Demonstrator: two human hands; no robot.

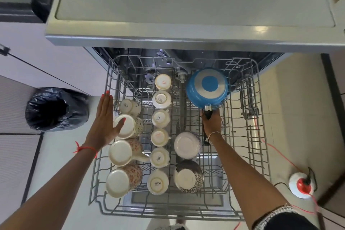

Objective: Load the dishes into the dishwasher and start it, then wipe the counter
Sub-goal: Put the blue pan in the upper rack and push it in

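Observation:
The grey wire upper rack (pixel 259 136) is pulled out of the dishwasher under the counter (pixel 168 3). A blue saucepan (pixel 207 87) lies upside down at the rack's far right; my right hand (pixel 211 122) grips its black handle. My left hand (pixel 105 119) is flat with straight fingers over the rack's left edge, its thumb against an upturned patterned mug (pixel 127 126). Several white cups (pixel 160 117) stand upside down in a middle row. More patterned mugs (pixel 123 152) fill the left column, and two bowls (pixel 187 144) sit upturned right of centre.
A bin lined with a black bag (pixel 56 109) stands on the floor to the left. A white and red plug block (pixel 301 185) with a red cable lies on the floor at the right. White cabinet fronts (pixel 24 65) are on the left.

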